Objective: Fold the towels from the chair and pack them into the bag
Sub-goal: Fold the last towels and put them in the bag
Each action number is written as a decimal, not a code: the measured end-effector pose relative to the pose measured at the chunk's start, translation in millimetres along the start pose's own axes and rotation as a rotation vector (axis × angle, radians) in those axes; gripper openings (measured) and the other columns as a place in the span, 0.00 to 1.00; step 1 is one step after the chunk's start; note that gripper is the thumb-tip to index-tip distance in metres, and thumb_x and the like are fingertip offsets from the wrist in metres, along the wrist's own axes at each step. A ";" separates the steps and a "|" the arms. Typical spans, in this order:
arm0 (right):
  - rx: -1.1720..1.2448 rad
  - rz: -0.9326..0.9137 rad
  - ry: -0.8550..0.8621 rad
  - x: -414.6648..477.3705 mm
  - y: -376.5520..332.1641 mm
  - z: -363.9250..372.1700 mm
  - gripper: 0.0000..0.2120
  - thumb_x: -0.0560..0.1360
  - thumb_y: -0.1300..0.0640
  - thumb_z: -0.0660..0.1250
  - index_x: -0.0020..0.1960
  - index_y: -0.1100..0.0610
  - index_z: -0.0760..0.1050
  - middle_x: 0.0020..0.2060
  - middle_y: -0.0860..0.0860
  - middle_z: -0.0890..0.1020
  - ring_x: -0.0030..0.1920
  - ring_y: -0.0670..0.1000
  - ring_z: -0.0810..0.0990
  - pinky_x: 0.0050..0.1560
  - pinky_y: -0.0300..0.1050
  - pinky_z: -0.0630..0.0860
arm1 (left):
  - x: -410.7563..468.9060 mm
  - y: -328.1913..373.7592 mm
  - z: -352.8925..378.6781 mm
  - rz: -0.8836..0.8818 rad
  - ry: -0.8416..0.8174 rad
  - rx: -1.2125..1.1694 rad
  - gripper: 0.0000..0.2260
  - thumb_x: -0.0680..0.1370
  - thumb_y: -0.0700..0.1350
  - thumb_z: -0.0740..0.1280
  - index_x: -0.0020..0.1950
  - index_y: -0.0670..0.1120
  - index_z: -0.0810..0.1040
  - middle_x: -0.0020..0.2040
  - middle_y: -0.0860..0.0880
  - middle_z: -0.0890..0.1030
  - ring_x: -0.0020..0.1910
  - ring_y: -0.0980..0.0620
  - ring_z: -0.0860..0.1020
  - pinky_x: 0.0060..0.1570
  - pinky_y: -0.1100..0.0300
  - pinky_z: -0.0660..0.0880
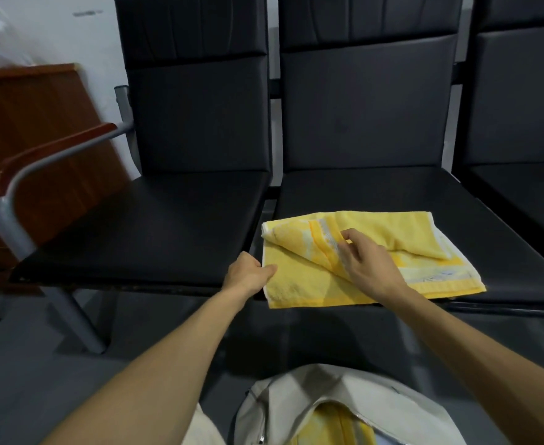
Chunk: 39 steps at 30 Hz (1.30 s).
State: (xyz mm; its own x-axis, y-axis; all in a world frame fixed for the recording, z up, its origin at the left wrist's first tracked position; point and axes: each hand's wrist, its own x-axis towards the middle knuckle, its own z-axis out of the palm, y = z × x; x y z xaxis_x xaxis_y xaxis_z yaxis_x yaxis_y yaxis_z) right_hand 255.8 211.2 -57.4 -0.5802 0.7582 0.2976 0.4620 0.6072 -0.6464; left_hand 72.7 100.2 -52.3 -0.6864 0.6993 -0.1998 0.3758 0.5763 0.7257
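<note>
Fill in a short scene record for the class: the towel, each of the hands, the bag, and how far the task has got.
towel: yellow towel, partly folded, lying on the middle black seat
left hand: grips the towel's left edge
right hand: pinches a folded-over flap near the towel's middle
bag: off-white, unzipped, at the bottom of the view
bag contents: yellow cloth shows through the opening
stage: fold unfinished, this towel not yet packed

We see two bare forearms, the left arm [155, 364] and the right arm [472, 354], ending in the left hand [248, 274] and the right hand [367, 264]. Near six o'clock is a cream cloth [201, 427], perhaps clothing; we cannot tell.
</note>
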 end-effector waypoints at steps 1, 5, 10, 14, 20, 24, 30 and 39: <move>-0.010 -0.041 -0.014 -1.9 0.1 -2.0 0.14 0.83 0.53 0.56 0.65 0.54 0.71 0.50 0.52 0.81 0.49 0.54 0.78 0.47 0.48 0.72 | 2.2 -0.4 0.3 -0.015 0.001 -0.061 0.10 0.77 0.46 0.68 0.38 0.47 0.70 0.41 0.48 0.76 0.38 0.52 0.73 0.43 0.56 0.72; -0.285 -0.315 -0.228 -14.3 -4.1 -8.9 0.15 0.82 0.53 0.56 0.67 0.51 0.74 0.59 0.47 0.80 0.59 0.52 0.76 0.55 0.50 0.74 | 5.0 -3.9 -4.8 -0.072 0.119 -0.286 0.09 0.78 0.37 0.61 0.52 0.46 0.79 0.50 0.47 0.79 0.45 0.50 0.77 0.39 0.61 0.71; -0.317 -0.345 -0.361 -17.1 -7.3 -12.5 0.14 0.80 0.45 0.59 0.59 0.48 0.79 0.59 0.44 0.77 0.60 0.46 0.73 0.58 0.44 0.72 | 4.2 -11.6 -15.9 -0.090 0.147 -0.432 0.11 0.80 0.39 0.58 0.57 0.45 0.79 0.44 0.48 0.79 0.39 0.53 0.76 0.40 0.60 0.75; -0.432 -0.194 -0.051 -1.9 2.5 -18.5 0.11 0.78 0.54 0.63 0.59 0.53 0.79 0.58 0.50 0.78 0.58 0.53 0.76 0.55 0.47 0.72 | 3.9 -10.6 -11.6 0.161 0.217 -0.129 0.06 0.79 0.46 0.64 0.54 0.50 0.78 0.53 0.51 0.77 0.50 0.52 0.77 0.51 0.56 0.76; -0.601 0.295 0.072 9.1 39.6 -57.3 0.20 0.73 0.59 0.64 0.65 0.56 0.73 0.62 0.59 0.74 0.62 0.61 0.70 0.61 0.56 0.67 | 7.3 5.9 10.3 0.523 0.146 0.383 0.20 0.76 0.49 0.68 0.68 0.54 0.73 0.58 0.54 0.66 0.57 0.54 0.70 0.55 0.54 0.74; -0.682 0.407 0.034 -0.6 66.9 -71.4 0.17 0.76 0.58 0.60 0.64 0.53 0.75 0.59 0.57 0.71 0.59 0.60 0.70 0.57 0.54 0.70 | 17.9 6.0 15.5 0.486 0.255 0.407 0.11 0.79 0.48 0.66 0.61 0.53 0.78 0.53 0.53 0.68 0.50 0.52 0.74 0.48 0.55 0.76; -0.390 0.435 0.336 2.0 66.8 -77.3 0.17 0.80 0.57 0.57 0.64 0.51 0.77 0.56 0.58 0.78 0.52 0.63 0.78 0.49 0.54 0.74 | 19.1 21.8 14.5 0.391 0.383 0.084 0.05 0.82 0.49 0.58 0.53 0.54 0.73 0.43 0.48 0.80 0.41 0.46 0.80 0.39 0.49 0.77; -0.221 0.393 0.291 -8.8 56.6 -85.7 0.11 0.79 0.55 0.48 0.53 0.52 0.68 0.37 0.53 0.83 0.38 0.57 0.81 0.44 0.54 0.78 | -4.4 11.8 4.1 0.220 0.065 -0.240 0.08 0.84 0.44 0.51 0.60 0.49 0.68 0.40 0.46 0.84 0.36 0.52 0.84 0.43 0.51 0.82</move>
State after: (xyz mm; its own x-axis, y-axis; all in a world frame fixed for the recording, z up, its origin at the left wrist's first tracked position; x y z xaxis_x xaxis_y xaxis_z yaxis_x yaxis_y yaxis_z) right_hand 344.5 259.3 -36.4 -0.1391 0.9540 0.2655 0.7553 0.2756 -0.5946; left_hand 82.7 105.6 -45.6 -0.6463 0.7629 0.0155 0.3668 0.2928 0.8830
